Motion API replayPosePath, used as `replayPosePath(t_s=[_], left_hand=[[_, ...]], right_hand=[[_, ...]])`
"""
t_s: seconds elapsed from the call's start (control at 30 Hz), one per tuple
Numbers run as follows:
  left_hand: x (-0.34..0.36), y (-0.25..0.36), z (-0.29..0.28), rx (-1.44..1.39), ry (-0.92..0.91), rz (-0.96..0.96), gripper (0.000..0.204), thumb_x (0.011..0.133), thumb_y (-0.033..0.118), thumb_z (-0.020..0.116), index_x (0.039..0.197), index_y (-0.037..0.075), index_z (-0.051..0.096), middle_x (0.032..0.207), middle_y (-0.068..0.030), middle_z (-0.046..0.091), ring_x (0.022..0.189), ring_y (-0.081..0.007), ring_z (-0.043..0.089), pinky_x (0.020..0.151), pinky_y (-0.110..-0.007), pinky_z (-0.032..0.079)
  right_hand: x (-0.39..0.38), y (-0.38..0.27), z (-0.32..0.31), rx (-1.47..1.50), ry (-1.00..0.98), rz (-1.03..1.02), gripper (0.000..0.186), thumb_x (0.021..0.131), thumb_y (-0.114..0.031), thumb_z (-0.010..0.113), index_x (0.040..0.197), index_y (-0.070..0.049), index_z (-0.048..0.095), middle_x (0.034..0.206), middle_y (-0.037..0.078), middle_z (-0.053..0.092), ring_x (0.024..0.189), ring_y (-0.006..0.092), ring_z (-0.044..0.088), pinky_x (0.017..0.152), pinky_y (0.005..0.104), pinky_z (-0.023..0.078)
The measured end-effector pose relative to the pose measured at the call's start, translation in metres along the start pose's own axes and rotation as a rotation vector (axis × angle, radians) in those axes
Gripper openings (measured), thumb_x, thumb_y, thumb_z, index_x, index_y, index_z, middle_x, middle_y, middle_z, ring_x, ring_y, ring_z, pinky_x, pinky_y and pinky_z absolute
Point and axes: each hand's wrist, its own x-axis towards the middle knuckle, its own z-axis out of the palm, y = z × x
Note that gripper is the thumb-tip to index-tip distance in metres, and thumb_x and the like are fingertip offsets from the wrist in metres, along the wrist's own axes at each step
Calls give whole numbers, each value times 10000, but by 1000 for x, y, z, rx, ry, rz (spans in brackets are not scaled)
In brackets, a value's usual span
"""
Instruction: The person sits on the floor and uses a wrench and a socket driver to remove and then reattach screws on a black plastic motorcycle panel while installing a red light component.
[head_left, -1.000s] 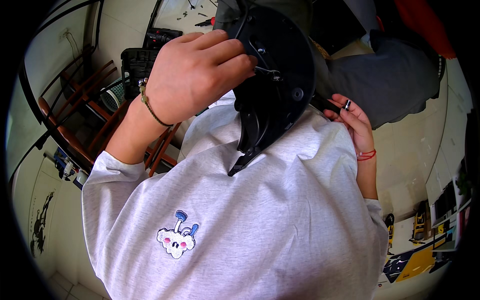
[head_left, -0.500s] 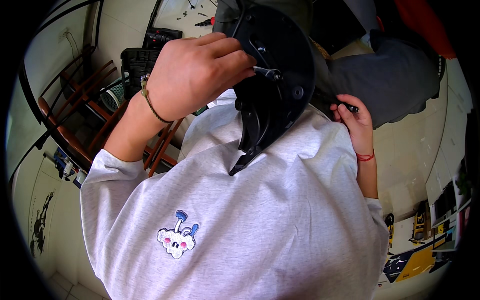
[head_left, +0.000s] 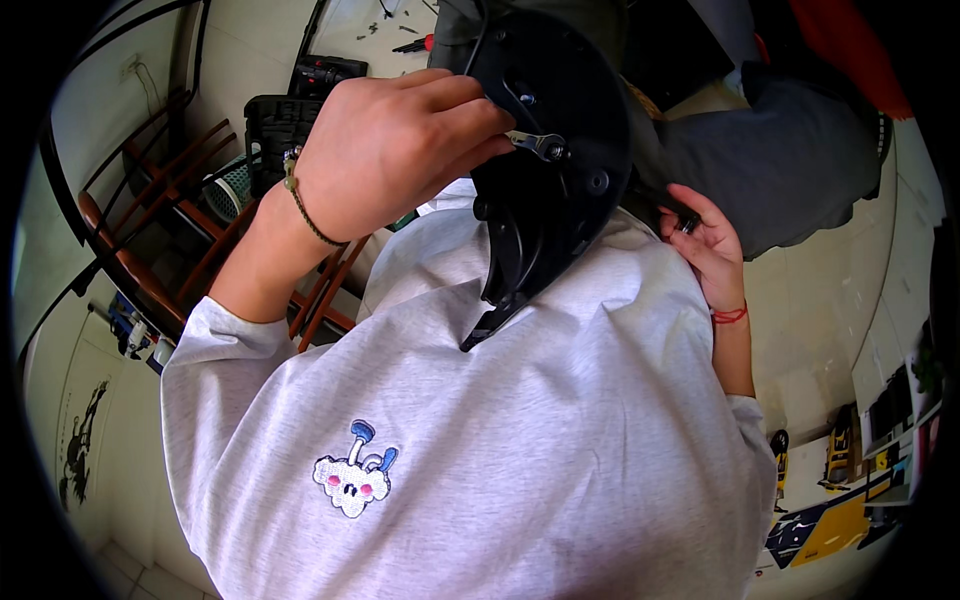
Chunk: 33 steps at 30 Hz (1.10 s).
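Black handle [head_left: 664, 203] is sitting at a new tilt versus half a second ago; right hand [head_left: 714, 248] is curling closed round it, 2 o'clock. Left hand [head_left: 400, 145], fingers bunched, is pinching a wrench [head_left: 534, 143] meeting a bolt [head_left: 559, 151] on the black shell [head_left: 590, 115], 1 o'clock. Blue-yellow board [head_left: 830, 533], 4 o'clock: print is showing too small.

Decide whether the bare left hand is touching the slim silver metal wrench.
Touching: the head view shows the left hand gripping the wrench, its handle end hidden in the fingers.
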Motion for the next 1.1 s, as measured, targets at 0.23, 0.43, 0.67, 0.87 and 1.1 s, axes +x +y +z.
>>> replayPosePath(t_s=[0.23, 0.43, 0.67, 0.87, 1.1], left_hand=[[-1, 1, 0, -23, -20, -39, 126, 757, 174, 704, 859, 112, 663, 732, -6, 604, 637, -183, 607, 517, -298, 480], [0, 0, 0, -37, -22, -41, 129, 760, 176, 704, 861, 107, 662, 740, -9, 610, 636, -185, 609, 519, -297, 482], [0, 1, 0, -41, -21, -38, 131, 760, 171, 706, 867, 106, 668, 735, -13, 609, 634, -188, 609, 522, -297, 483], [-1, 3, 2, -88, 19, -50, 147, 748, 152, 717, 877, 100, 669, 727, -20, 607, 630, -195, 607, 522, -300, 481], [-1, 1, 0, -75, -7, -41, 144, 755, 158, 712, 876, 96, 665, 732, -17, 607, 635, -188, 606, 524, -297, 481]], right_hand=[[6, -16, 17, 89, 103, 66, 418, 909, -3, 466, 1315, 54, 389, 1180, 255, 556, 943, 209, 615, 834, 270, 490], [4, -21, 22, 198, 24, 96, 409, 942, -67, 414, 1326, 64, 357, 1225, 317, 505, 980, 257, 607, 885, 328, 480], [9, -9, 5, -395, -21, -77, 380, 863, 76, 473, 1237, 15, 505, 1154, 188, 588, 952, 183, 602, 853, 257, 448], [12, -6, 23, -561, 185, -164, 425, 863, 98, 429, 1269, -10, 498, 941, 64, 617, 793, 76, 541, 734, 205, 435], [9, -12, 22, -182, 178, 11, 391, 940, -111, 441, 1324, -41, 457, 833, 6, 580, 672, 36, 438, 595, 150, 331]])
